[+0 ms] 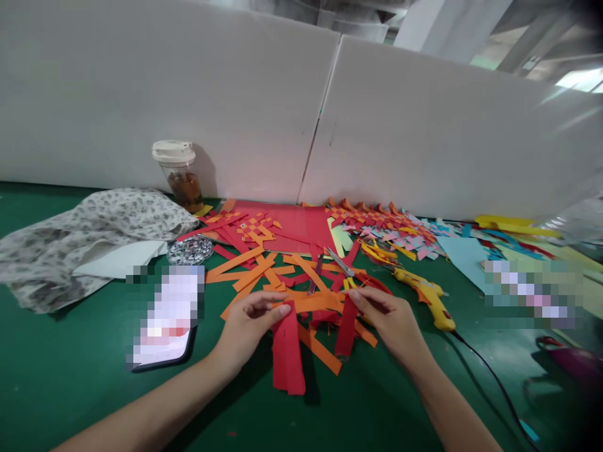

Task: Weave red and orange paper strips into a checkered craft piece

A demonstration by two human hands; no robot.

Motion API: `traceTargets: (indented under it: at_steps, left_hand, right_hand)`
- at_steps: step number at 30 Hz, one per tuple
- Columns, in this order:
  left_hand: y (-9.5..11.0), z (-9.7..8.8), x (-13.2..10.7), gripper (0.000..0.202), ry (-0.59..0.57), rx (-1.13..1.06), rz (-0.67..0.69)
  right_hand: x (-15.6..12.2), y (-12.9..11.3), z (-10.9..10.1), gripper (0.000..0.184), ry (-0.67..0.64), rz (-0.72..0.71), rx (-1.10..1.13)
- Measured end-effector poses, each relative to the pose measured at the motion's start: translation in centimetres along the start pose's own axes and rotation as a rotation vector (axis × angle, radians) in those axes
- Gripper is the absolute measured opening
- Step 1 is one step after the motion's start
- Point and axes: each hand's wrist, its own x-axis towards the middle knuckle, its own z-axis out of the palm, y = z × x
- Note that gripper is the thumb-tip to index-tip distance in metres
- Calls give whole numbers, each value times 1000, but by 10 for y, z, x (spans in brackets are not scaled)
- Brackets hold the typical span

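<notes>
My left hand pinches the top of a wide red paper strip that hangs down, apparently folded or layered. Between thumb and fingers of my right hand is the upper end of a shorter red paper strip. An orange paper strip bridges the two red ones; how they join is hidden by my fingers. Loose orange strips and red scraps lie under and behind my hands. Scissors with red handles rest just beyond my right hand.
A yellow glue gun with a black cord lies at right. Left stand a phone, patterned cloth and lidded drink cup. Woven red-orange paper pieces and blue paper lie before a white partition.
</notes>
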Motion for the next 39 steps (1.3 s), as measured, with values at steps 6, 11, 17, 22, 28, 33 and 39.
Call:
traceTargets:
  at_steps: [6,11,17,22,28,33,39]
  left_hand:
    - [0,1,-1,23,-40,81,30]
    - [3,2,-2,23,-51,85,26]
    - [5,2,-4,21,-73,74,24]
    - [4,2,-4,20,-62,93,31]
    - [3,1,-3,20,-61,104,40]
    - [5,3,-4,21,-57,101,24]
    - [4,2,-4,22,-60,118,35]
  right_hand:
    - [-4,-3,7,30,-7,11,-15]
    - [-4,-2,6,33,-7,49,11]
    - [-4,-1,6,36,-22,107,106]
    - [-4,-2,5,39,-57,88,85]
    - [-5,2,4,40,-83,86,83]
    - [-5,2,6,40,-76,84,81]
    - [-6,0,8,43,-87,120,117]
